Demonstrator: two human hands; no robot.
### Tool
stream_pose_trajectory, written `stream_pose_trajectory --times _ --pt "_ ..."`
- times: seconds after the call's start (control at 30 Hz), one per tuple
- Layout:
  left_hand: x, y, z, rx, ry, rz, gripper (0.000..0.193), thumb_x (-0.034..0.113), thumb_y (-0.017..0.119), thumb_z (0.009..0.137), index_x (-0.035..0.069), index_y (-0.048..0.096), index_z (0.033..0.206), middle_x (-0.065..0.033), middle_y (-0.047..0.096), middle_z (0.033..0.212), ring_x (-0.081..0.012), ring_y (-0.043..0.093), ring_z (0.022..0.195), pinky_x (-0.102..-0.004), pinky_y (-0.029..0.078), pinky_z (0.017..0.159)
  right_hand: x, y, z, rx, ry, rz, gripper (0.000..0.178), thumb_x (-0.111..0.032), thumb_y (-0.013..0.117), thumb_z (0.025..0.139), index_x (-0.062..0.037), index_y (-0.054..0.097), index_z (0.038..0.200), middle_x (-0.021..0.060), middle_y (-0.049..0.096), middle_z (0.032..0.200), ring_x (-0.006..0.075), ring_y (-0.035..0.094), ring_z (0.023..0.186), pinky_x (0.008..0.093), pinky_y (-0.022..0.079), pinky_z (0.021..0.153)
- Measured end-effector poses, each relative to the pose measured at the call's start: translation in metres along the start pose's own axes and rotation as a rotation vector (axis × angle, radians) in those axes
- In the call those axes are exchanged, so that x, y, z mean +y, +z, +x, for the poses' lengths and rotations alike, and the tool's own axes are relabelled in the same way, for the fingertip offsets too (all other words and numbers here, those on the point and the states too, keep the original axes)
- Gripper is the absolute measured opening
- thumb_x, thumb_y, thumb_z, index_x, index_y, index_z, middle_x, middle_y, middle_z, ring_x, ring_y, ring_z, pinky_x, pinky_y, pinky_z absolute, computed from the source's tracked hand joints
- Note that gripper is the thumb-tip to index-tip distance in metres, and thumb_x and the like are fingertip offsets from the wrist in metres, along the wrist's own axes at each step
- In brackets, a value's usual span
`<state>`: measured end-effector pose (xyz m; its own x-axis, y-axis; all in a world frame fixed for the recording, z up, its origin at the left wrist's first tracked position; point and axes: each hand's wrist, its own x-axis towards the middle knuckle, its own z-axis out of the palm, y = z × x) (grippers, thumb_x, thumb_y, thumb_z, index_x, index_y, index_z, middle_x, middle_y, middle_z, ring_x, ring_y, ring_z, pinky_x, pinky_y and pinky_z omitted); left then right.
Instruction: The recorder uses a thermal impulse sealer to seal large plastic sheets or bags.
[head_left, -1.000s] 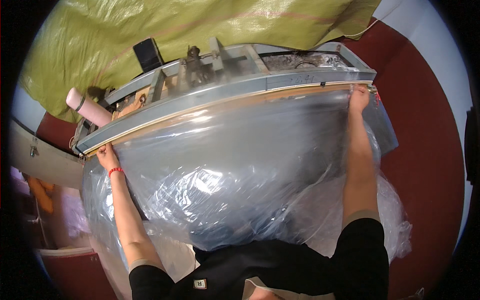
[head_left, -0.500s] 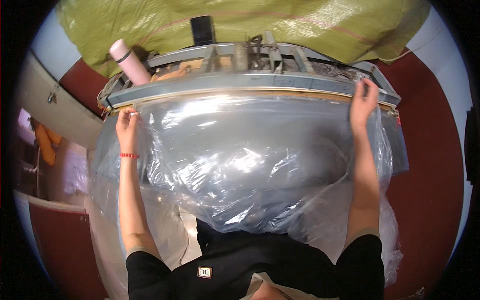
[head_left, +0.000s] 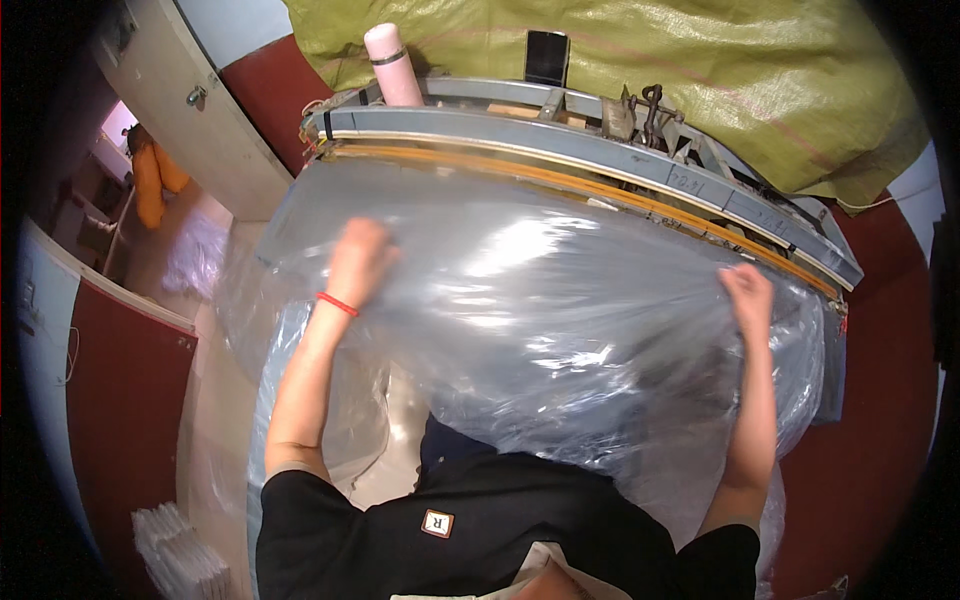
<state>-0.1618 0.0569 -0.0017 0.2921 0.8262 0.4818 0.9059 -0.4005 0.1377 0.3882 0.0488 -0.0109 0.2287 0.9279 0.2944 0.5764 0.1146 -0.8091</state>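
A wide sheet of clear plastic film [head_left: 560, 340] spreads over the grey work surface and hangs down toward my body. My left hand [head_left: 360, 258] is closed on the film at its left part, slightly smeared by motion, with a red bracelet at the wrist. On the right side my right hand [head_left: 748, 290] pinches the film, and creases run from its fingertips across the sheet. Beyond both hands lies a long grey metal bar [head_left: 520, 134], with orange strips [head_left: 560, 180] running along beneath it.
A pink bottle [head_left: 394, 70] and a dark phone [head_left: 547, 58] stand behind the bar, before a yellow-green woven sheet [head_left: 680, 60]. At lower left lies a stack of clear packages [head_left: 180, 555]. A door [head_left: 200, 110] stands ajar at far left.
Both hands have come back from the bar toward my body, the left also inward, drawing the film. More of the orange strips shows below the bar. The view has turned.
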Motion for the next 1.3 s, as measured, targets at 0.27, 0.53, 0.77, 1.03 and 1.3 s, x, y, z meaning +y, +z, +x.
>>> stream_pose_trajectory --times 0.27,0.53,0.77,1.03,1.3 --pt "0.141 0.01 -0.014 -0.533 0.305 -0.099 0.071 0.042 0.058 0.07 0.009 0.032 0.127 -0.0078 0.026 0.134 -0.0327 0.015 0.126 -0.0571 0.016 0.095 0.147 -0.198 -0.069 0.418 0.197 -0.537 0.026 -0.024 0.062 0.075 -0.0009 0.054 0.068 0.0037 0.051 0.058 0.0089 0.044 0.059 0.0253 0.039 0.056" --pt "0.056 0.021 0.026 -0.027 -0.195 0.241 0.054 0.015 0.058 0.075 0.005 0.035 0.123 -0.0132 0.031 0.13 -0.0309 0.021 0.124 -0.0521 0.027 0.092 0.153 -0.207 -0.074 0.432 0.196 -0.709 0.033 -0.035 0.058 0.077 -0.0028 0.054 0.074 0.011 0.053 0.063 0.0181 0.045 0.057 0.0302 0.04 0.058" --pt "0.083 0.016 0.018 -0.317 0.241 -0.049 0.045 0.024 0.054 0.077 0.007 0.044 0.117 -0.0102 0.039 0.125 -0.0313 0.031 0.119 -0.0462 0.026 0.094 0.159 -0.214 -0.079 0.401 0.214 -0.643 0.032 -0.035 0.057 0.078 -0.0029 0.054 0.076 0.0112 0.053 0.063 0.0183 0.045 0.057 0.0299 0.04 0.059" --pt "0.125 0.009 -0.018 0.02 0.377 -0.375 0.069 0.045 0.059 0.071 0.008 0.035 0.124 -0.0125 0.03 0.131 -0.0316 0.02 0.124 -0.0476 0.013 0.1 0.15 -0.215 -0.08 0.426 0.233 -0.712 0.032 -0.035 0.057 0.077 -0.0034 0.053 0.077 0.0112 0.051 0.062 0.0178 0.044 0.057 0.0299 0.04 0.057" --pt "0.154 0.024 -0.039 0.198 0.278 -0.33 0.025 0.003 0.058 0.066 0.007 0.058 0.09 -0.0097 0.052 0.102 -0.0306 0.044 0.104 -0.0428 0.032 0.088 0.155 -0.21 -0.074 0.422 0.248 -0.755 0.032 -0.037 0.056 0.078 -0.0052 0.053 0.077 0.0114 0.05 0.062 0.0188 0.043 0.056 0.0306 0.039 0.057"
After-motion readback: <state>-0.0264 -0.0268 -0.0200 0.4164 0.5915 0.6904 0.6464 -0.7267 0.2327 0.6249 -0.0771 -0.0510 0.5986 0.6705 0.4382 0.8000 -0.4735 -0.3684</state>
